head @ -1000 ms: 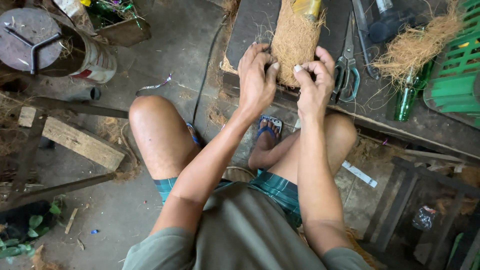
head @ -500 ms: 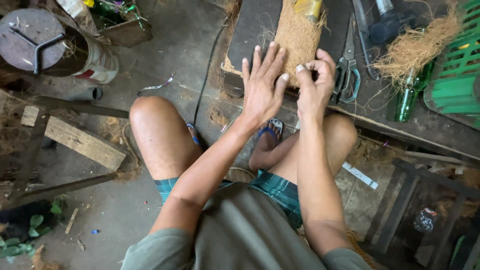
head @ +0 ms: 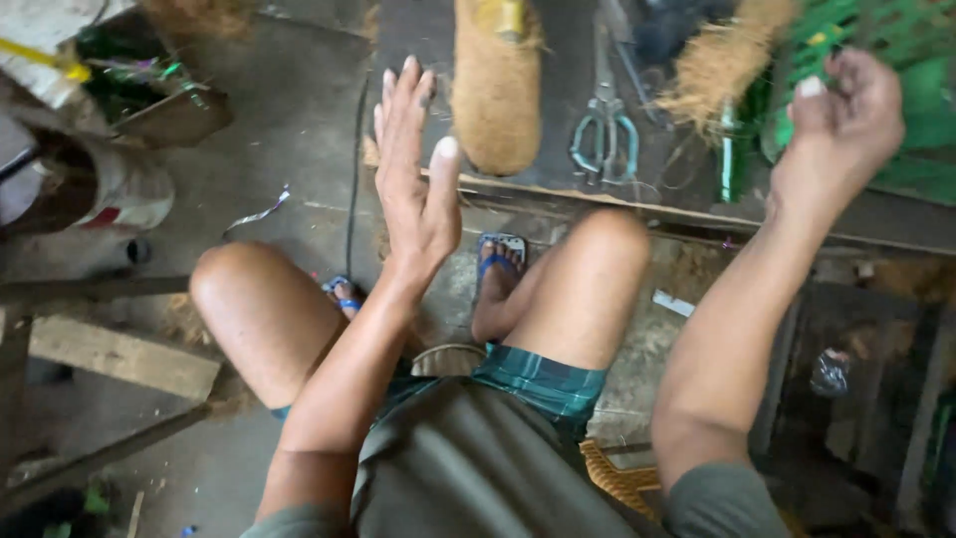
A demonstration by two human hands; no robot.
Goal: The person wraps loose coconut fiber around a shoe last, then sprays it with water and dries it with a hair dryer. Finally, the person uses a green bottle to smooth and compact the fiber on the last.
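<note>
Both hands lifted off fibre roll | left hand flat open | right hand curled, contents unclear | dark workbench

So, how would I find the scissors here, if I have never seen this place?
Start at the dark work board above the person's knees. Between the brown fibre bundle and the green glass bottle lie the scissors, apart from both hands. They alone are metal, with teal handle loops.
</note>
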